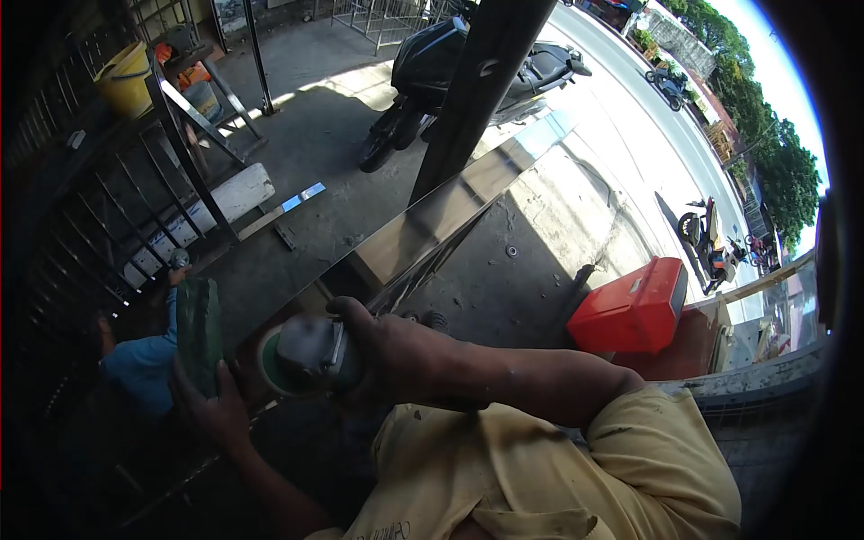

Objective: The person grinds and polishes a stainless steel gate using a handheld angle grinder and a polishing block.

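Note:
My right hand (382, 346) is wrapped round a grey power tool (310, 346), which looks like an angle grinder with a round green-edged disc (270, 360) at its left side. To the left of the disc, my left hand (213, 405) grips the lower end of a long, dark green block (199, 328), which stands roughly upright. The block and the disc are apart. Beyond the tool, a long brown board (409, 243) runs away toward a dark post.
A co-worker in a blue sleeve (148, 360) crouches at the left beside a black metal railing (117, 211). A red plastic bin (630, 306) stands at the right. Farther off are a dark post (477, 90), a parked motorcycle (423, 67) and a yellow bucket (126, 81).

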Motion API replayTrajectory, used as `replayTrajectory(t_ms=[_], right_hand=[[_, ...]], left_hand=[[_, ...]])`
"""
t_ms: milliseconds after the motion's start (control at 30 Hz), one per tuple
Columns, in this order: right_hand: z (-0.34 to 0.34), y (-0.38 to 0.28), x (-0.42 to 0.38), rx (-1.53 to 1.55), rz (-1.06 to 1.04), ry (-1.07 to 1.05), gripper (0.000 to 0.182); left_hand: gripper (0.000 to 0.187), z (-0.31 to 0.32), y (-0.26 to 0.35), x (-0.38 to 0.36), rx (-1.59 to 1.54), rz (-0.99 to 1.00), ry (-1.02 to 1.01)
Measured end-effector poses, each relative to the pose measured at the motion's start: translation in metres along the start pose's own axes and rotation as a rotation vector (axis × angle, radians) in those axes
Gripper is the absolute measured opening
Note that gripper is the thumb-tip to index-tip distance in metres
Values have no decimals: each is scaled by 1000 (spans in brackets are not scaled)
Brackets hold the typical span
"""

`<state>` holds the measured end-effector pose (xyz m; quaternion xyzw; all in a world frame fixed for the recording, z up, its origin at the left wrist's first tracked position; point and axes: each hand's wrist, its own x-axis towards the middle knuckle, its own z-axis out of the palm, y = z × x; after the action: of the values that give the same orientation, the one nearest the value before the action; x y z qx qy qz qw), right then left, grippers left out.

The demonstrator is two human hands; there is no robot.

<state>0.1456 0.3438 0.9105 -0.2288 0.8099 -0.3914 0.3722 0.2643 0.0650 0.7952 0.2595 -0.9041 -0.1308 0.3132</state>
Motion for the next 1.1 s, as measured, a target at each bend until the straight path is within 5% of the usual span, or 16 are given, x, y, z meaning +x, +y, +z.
replayTrajectory(t_ms=[133,300,367,467,700,767,967,1100], right_hand=[[-25,23,-14,38,80,167,98],[-121,123,-30,-25,223,622,87],[-147,122,-38,134,269,576,68],[-120,110,-34,87,181,532,78],[-6,26,3,108,8,49,101],[-9,29,2,107,16,72,98],[-120,117,-12,-74,165,621,89],[-196,154,-27,163,255,662,83]], left_hand=[[60,-1,-1,2,-10,33,-2],[60,2,0,3,6,39,9],[60,1,1,2,9,47,13],[60,6,-1,5,13,46,38],[62,4,-1,6,2,7,-2],[62,3,1,7,4,3,-5],[61,4,-7,2,28,18,-4],[61,5,-1,2,23,8,-2]])
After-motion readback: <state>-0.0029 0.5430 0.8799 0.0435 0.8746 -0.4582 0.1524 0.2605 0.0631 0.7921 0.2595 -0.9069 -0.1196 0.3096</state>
